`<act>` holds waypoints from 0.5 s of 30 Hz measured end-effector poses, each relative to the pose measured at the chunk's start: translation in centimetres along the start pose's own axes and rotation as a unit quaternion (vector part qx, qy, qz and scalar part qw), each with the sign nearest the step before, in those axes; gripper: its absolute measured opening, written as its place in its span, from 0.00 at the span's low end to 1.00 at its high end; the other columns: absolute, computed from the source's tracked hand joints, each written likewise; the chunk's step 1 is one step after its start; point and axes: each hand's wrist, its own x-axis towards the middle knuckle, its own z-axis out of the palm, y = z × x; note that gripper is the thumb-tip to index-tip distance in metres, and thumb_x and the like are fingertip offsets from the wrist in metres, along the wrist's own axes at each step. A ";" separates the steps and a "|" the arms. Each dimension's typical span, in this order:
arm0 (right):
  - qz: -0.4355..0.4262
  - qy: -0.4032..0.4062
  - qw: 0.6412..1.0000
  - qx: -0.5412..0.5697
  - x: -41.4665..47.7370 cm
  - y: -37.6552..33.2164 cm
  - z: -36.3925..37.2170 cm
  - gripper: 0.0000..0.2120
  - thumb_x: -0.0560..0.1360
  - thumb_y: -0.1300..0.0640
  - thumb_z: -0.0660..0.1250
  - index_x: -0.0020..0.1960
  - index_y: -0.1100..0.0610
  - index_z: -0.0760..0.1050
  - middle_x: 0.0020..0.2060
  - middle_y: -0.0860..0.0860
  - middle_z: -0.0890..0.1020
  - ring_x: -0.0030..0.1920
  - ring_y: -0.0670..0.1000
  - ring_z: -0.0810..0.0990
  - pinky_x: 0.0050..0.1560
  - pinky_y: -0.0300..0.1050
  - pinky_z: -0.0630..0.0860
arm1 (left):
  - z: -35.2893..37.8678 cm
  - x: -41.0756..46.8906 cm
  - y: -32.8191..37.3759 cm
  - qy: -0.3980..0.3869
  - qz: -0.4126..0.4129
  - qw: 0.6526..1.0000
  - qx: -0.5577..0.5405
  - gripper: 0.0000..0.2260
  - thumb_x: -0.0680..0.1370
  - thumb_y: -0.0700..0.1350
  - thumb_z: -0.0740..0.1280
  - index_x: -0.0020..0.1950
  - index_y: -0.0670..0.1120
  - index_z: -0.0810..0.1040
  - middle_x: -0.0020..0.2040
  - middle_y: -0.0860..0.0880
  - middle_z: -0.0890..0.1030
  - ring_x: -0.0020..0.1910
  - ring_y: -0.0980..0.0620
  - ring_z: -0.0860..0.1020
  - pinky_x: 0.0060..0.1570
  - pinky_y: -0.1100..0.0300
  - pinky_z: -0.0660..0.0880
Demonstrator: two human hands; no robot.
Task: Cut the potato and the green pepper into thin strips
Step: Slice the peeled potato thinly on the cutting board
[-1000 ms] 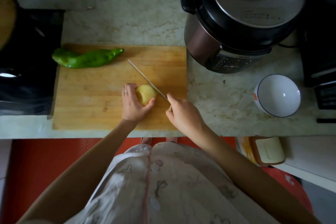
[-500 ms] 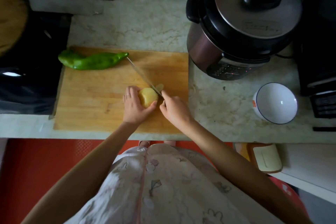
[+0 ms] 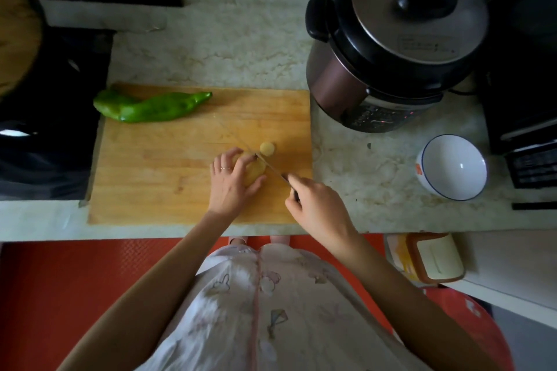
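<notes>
Here I am at the pale rectangular wooden cutting board (image 3: 168, 166). My left hand (image 3: 229, 184) is clamped over the peeled yellow potato (image 3: 254, 170) near the board's right end. The fingers curl across the top, the thumb is tucked against the near side, and there's a thin ring on one finger. My right hand (image 3: 316, 205) hovers over the board's near right corner, fingers wrapped round the dark handle of the slim steel knife (image 3: 272, 168). The blade runs diagonally away from me across the potato's right face, its far part blurred. One small round potato slice (image 3: 267, 149) lies flat on the board just beyond the blade, right beside the potato. The long, crinkled green pepper (image 3: 150, 107) is whole. It lies at the board's far left corner, well apart from my hands, its fat end poking over the left edge.

The board sits on a mottled cream stone countertop (image 3: 226, 48). Just past its far right corner stands a big round pressure cooker (image 3: 391, 39) with a black-and-silver lid and a bronze body. There's a printed label on the lid and a lit control panel on the front, both too blurred for me to read. To the board's right a white bowl with a blue rim (image 3: 452, 167) stands upright, with a red-orange mark on its side that I can't make out. A glossy black stovetop (image 3: 45, 129) lies just beside the board's left edge.
</notes>
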 end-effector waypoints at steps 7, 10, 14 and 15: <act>-0.006 0.035 0.999 -0.034 -0.8 -1.0 0.7 0.14 0.69 0.63 0.71 0.54 0.59 0.77 0.28 0.51 0.77 0.20 0.49 0.72 0.19 0.36 0.62 | 0.2 0.0 0.1 0.028 0.001 0.999 -0.037 0.21 0.71 0.58 0.66 0.58 0.47 0.69 0.56 0.46 0.64 0.54 0.44 0.65 0.52 0.42 0.71; -0.003 0.040 0.999 -0.034 -0.8 -1.0 0.6 0.15 0.69 0.62 0.72 0.55 0.59 0.78 0.28 0.52 0.78 0.20 0.49 0.73 0.20 0.35 0.63 | 0.3 0.1 0.0 0.025 -0.002 0.999 -0.035 0.23 0.70 0.57 0.68 0.58 0.46 0.69 0.56 0.46 0.64 0.54 0.44 0.65 0.52 0.41 0.71; -0.007 0.041 0.999 -0.030 -0.7 -0.9 0.2 0.16 0.68 0.63 0.73 0.54 0.60 0.79 0.28 0.51 0.78 0.20 0.48 0.72 0.21 0.34 0.59 | 0.3 0.1 0.2 0.030 -0.004 0.999 -0.043 0.21 0.70 0.56 0.67 0.57 0.46 0.69 0.56 0.46 0.64 0.54 0.44 0.65 0.52 0.44 0.69; -0.007 0.041 0.999 -0.029 -0.7 -0.9 0.1 0.16 0.67 0.63 0.73 0.54 0.60 0.79 0.27 0.51 0.78 0.20 0.48 0.72 0.21 0.34 0.58 | 0.3 0.2 0.3 0.031 -0.004 0.999 -0.045 0.20 0.70 0.55 0.67 0.57 0.47 0.69 0.56 0.46 0.64 0.54 0.44 0.65 0.53 0.44 0.68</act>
